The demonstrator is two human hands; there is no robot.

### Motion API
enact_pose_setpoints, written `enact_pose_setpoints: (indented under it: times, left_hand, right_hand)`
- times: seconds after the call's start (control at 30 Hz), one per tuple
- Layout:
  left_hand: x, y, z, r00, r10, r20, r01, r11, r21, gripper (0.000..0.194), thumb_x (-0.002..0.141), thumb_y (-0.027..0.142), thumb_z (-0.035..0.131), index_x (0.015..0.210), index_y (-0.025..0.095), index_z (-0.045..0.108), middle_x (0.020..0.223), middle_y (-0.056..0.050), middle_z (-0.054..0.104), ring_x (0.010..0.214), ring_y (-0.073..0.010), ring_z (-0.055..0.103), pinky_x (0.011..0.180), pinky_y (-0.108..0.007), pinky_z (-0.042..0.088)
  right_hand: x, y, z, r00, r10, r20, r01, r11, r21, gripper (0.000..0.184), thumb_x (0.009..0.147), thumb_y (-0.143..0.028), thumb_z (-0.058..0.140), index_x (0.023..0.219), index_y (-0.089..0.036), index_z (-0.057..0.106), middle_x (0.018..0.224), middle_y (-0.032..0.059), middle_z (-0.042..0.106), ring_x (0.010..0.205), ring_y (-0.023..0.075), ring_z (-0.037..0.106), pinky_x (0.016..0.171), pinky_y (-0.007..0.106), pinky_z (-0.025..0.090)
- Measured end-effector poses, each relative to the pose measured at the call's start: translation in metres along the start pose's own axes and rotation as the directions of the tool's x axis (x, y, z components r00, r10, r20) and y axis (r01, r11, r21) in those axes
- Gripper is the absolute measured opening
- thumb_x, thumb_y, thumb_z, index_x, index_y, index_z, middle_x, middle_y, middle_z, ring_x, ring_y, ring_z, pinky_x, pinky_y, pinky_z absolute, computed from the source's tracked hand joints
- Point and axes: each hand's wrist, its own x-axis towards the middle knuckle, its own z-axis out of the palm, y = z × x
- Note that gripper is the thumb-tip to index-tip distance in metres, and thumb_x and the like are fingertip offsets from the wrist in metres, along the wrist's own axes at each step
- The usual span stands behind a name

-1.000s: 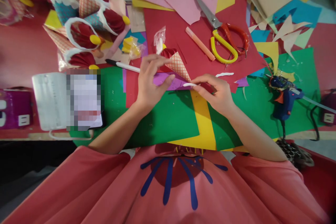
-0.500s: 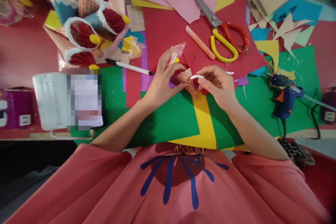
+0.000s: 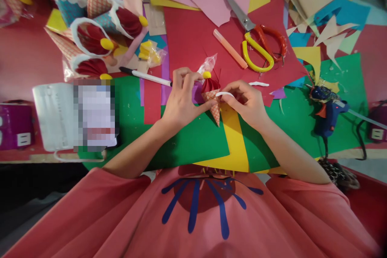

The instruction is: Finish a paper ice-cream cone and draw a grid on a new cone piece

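My left hand (image 3: 182,98) is closed on a small paper cone (image 3: 215,107) with an orange-and-white check pattern. Folded dark red paper (image 3: 211,85) fills the cone's mouth, and a yellow tip (image 3: 207,75) sits at its top. The cone points down toward me. Between thumb and fingers, my right hand (image 3: 248,102) pinches a curved white strip (image 3: 224,94), whose free end lies at the cone's upper edge. I cannot tell whether it touches. A second white strip (image 3: 259,84) lies on the red paper just beyond my right hand.
Large scissors (image 3: 254,32) and an orange marker (image 3: 230,48) lie ahead. A blue glue gun (image 3: 330,113) rests at right with its cord. Several finished cones (image 3: 90,38) crowd the upper left. A black-and-white pen (image 3: 146,75) and a phone (image 3: 98,115) are at left.
The cone has turned more upright, its point now nearer me, showing the red paper and yellow tip. My right hand has brought the white strip against or close to the cone's edge.
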Motion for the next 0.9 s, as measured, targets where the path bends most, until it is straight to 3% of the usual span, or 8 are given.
enact_pose_setpoints:
  times: [0.1, 0.3, 0.4, 0.57, 0.67, 0.73, 0.8, 0.9]
  left_hand:
    - [0.001, -0.004, -0.004, 0.999, -0.044, -0.018, 0.044, 0.999, 0.032, 0.062, 0.067, 0.063, 0.078, 0.113, 0.026, 0.058, 0.122, -0.011, 0.05, 0.121, -0.0335, 0.052, 0.102, -0.051, 0.048]
    - [0.003, -0.011, -0.006, 0.996, -0.023, -0.084, 0.021, 0.999, -0.03, 0.067, 0.06, 0.056, 0.086, 0.112, 0.026, 0.058, 0.119, -0.01, 0.055, 0.116, -0.0291, 0.057, 0.099, -0.044, 0.051]
    - [0.004, -0.013, -0.008, 0.992, -0.041, -0.12, 0.036, 0.998, -0.045, 0.079, 0.056, 0.052, 0.09, 0.121, 0.028, 0.053, 0.128, -0.01, 0.051, 0.119, -0.0298, 0.057, 0.099, -0.044, 0.053]
    - [0.006, -0.012, -0.013, 0.989, -0.053, -0.137, 0.049, 0.998, -0.026, 0.099, 0.048, 0.05, 0.094, 0.133, 0.03, 0.047, 0.142, -0.011, 0.042, 0.137, -0.0363, 0.041, 0.103, -0.047, 0.053]
    - [0.003, -0.007, -0.013, 0.993, -0.038, -0.109, 0.033, 0.998, -0.051, 0.104, 0.052, 0.051, 0.092, 0.14, 0.03, 0.042, 0.148, -0.011, 0.038, 0.14, -0.0364, 0.038, 0.099, -0.045, 0.056]
    - [0.0, -0.002, -0.012, 0.997, -0.023, -0.077, 0.015, 0.995, -0.103, 0.105, 0.058, 0.05, 0.09, 0.146, 0.033, 0.035, 0.152, -0.008, 0.033, 0.137, -0.0335, 0.042, 0.09, -0.037, 0.061]
    - [-0.003, 0.003, -0.01, 0.999, -0.012, -0.039, 0.005, 0.983, -0.185, 0.104, 0.062, 0.047, 0.088, 0.148, 0.041, 0.03, 0.156, -0.004, 0.025, 0.134, -0.0303, 0.047, 0.081, -0.03, 0.064]
    - [-0.008, 0.012, -0.008, 1.0, -0.02, 0.014, 0.023, 0.952, -0.307, 0.102, 0.063, 0.046, 0.088, 0.147, 0.048, 0.03, 0.158, -0.002, 0.023, 0.131, -0.0293, 0.052, 0.076, -0.027, 0.066]
  right_hand:
    - [-0.001, 0.0, 0.0, 1.0, -0.001, 0.011, 0.001, 0.999, -0.047, 0.026, 0.09, -0.046, 0.062, 0.092, -0.019, 0.063, 0.078, -0.0013, 0.067, 0.065, 0.009, 0.058, 0.055, 0.021, 0.04]
    - [-0.002, -0.001, 0.001, 0.999, -0.029, 0.023, 0.03, 0.996, -0.078, 0.021, 0.091, -0.041, 0.062, 0.09, -0.019, 0.063, 0.079, -0.0009, 0.066, 0.063, 0.009, 0.054, 0.055, 0.022, 0.038]
    - [-0.002, -0.002, 0.001, 0.999, -0.017, 0.027, 0.019, 0.996, -0.09, 0.023, 0.091, -0.042, 0.062, 0.09, -0.019, 0.063, 0.079, -0.0007, 0.067, 0.064, 0.0096, 0.054, 0.055, 0.022, 0.039]
    - [-0.001, -0.003, 0.001, 0.999, -0.028, 0.025, 0.031, 0.991, -0.133, 0.022, 0.091, -0.041, 0.061, 0.09, -0.02, 0.064, 0.08, -0.0002, 0.068, 0.065, 0.0107, 0.057, 0.058, 0.023, 0.043]
    - [0.0, -0.002, -0.001, 0.993, -0.113, 0.022, 0.115, 0.979, -0.168, 0.022, 0.092, -0.041, 0.06, 0.089, -0.021, 0.066, 0.097, 0.0048, 0.071, 0.092, 0.017, 0.066, 0.081, 0.032, 0.052]
    - [0.001, -0.002, -0.002, 0.988, -0.144, 0.053, 0.151, 0.973, -0.174, 0.026, 0.091, -0.046, 0.06, 0.088, -0.022, 0.069, 0.123, 0.0082, 0.066, 0.12, 0.0233, 0.06, 0.101, 0.043, 0.048]
    - [0.002, -0.002, -0.003, 0.987, -0.122, 0.105, 0.138, 0.978, -0.155, 0.031, 0.089, -0.052, 0.06, 0.088, -0.024, 0.072, 0.142, 0.007, 0.056, 0.137, 0.0272, 0.048, 0.11, 0.051, 0.042]
    - [0.003, -0.004, -0.005, 0.977, -0.081, 0.195, 0.097, 0.992, -0.078, 0.03, 0.087, -0.053, 0.064, 0.088, -0.025, 0.075, 0.131, 0.0065, 0.064, 0.14, 0.0271, 0.045, 0.114, 0.053, 0.038]
